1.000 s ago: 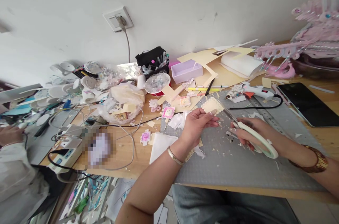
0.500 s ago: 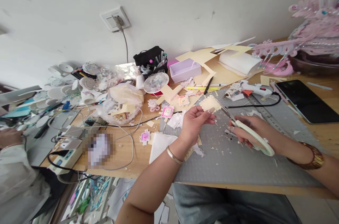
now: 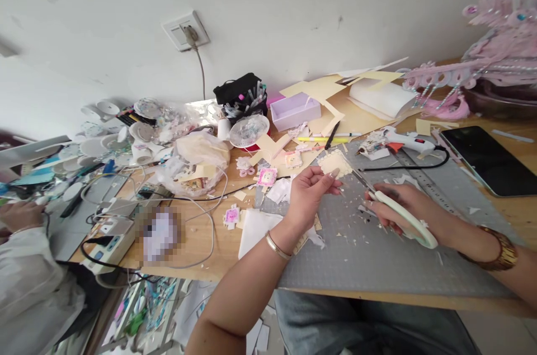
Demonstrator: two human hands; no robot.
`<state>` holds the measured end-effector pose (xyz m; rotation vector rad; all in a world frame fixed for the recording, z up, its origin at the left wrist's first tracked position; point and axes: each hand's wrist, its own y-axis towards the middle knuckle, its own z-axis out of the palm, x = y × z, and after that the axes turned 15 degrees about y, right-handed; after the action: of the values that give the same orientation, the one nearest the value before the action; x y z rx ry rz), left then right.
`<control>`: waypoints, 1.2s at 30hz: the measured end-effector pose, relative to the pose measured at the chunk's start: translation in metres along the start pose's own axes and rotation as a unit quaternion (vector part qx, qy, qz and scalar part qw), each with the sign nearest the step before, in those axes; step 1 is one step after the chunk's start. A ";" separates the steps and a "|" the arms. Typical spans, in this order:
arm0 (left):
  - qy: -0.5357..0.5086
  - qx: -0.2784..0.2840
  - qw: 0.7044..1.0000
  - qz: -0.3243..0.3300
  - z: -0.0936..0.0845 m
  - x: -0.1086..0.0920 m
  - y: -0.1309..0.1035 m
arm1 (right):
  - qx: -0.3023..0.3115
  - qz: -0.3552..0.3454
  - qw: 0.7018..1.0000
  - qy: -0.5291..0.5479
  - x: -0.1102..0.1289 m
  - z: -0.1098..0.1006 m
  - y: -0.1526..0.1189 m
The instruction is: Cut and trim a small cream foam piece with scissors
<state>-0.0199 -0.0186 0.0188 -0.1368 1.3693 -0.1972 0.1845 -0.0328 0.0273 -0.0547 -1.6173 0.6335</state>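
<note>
One small cream card with a scalloped edge (image 3: 335,164) is held up just above the cutting mat (image 3: 361,265), in front of the person. The left hand (image 3: 308,193) pinches its near corner between thumb and fingers, probably so that the far side and edges stay free of the fingertips. The right hand (image 3: 415,205) is closed around the pale handles of the scissors (image 3: 420,226), whose blades point at the card's right edge; whether they touch it I cannot tell. Holding the card off the mat seems to give the blades room underneath.

Cream crumbs and paper scraps dot the grey mat. A metal ruler (image 3: 430,187) lies on it, beyond the right hand, and the glue gun (image 3: 413,144) rests near its far edge, within easy reach, I'd judge. The phone (image 3: 490,159) lies to the right. Left of the card are a pink-edged square (image 3: 267,177), an orange-tinted one (image 3: 293,160) and, nearer, a purple one (image 3: 231,215). Behind stand a lilac box (image 3: 296,114) and a black pouch of pens (image 3: 239,92).

The wooden table (image 3: 210,265) runs along a pale wall (image 3: 293,8) with a socket (image 3: 185,31). At far left, a co-worker's hand (image 3: 20,216) shows near a power strip (image 3: 109,243).
</note>
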 end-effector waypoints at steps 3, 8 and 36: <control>0.009 -0.019 1.000 0.010 0.001 -0.001 0.000 | -0.003 -0.004 1.000 -0.003 0.004 0.004 -0.003; 0.021 -0.045 0.999 0.020 0.000 -0.002 0.000 | 0.002 -0.009 1.000 -0.016 0.007 0.007 -0.003; 0.087 -0.084 0.992 0.026 -0.005 0.004 0.006 | 0.051 -0.009 0.998 -0.039 0.005 0.005 -0.003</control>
<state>-0.0236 -0.0139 0.0130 -0.2279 1.5621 -0.0505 0.1802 -0.0350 0.0330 0.0602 -1.6564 0.7095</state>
